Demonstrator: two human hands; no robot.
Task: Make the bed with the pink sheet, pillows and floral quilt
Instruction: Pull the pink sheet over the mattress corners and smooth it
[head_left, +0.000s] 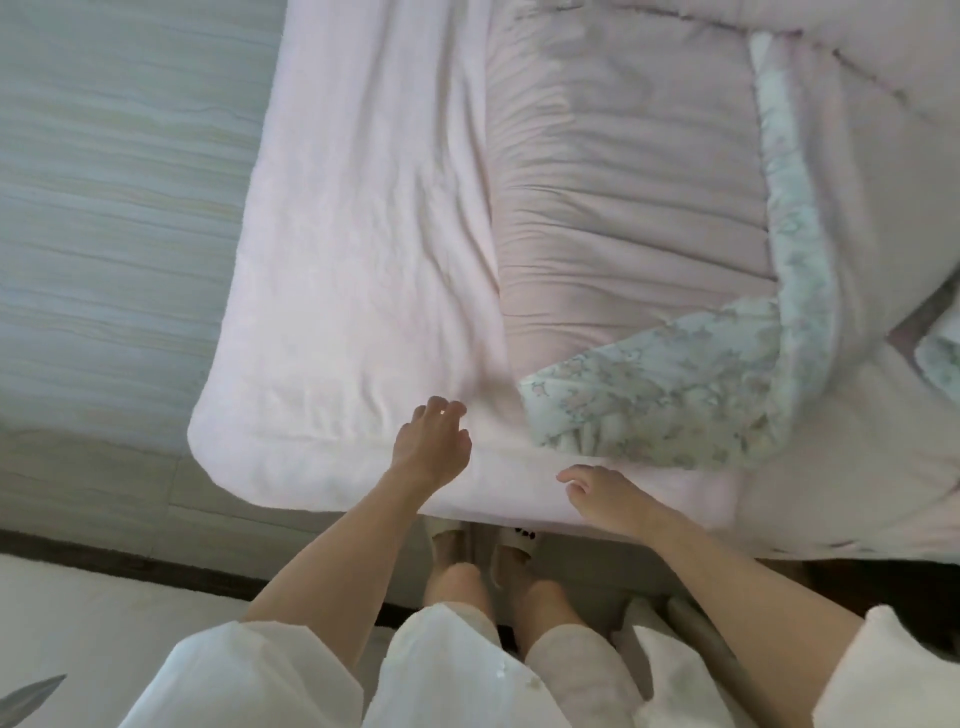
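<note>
The pink sheet (358, 260) lies rumpled over the mattress (114, 208), with the floral quilt (701, 395) (underside up) heaped just right. Left hand (431, 441) and right hand (597, 493) hover at the near edge, fingers loosely spread, holding nothing; slippers (483, 545) stand below.

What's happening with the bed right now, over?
Left hand and right hand open over pink sheet, holding nothing. Floral quilt bunched right, corner folded back. Nothing blocking.
</note>
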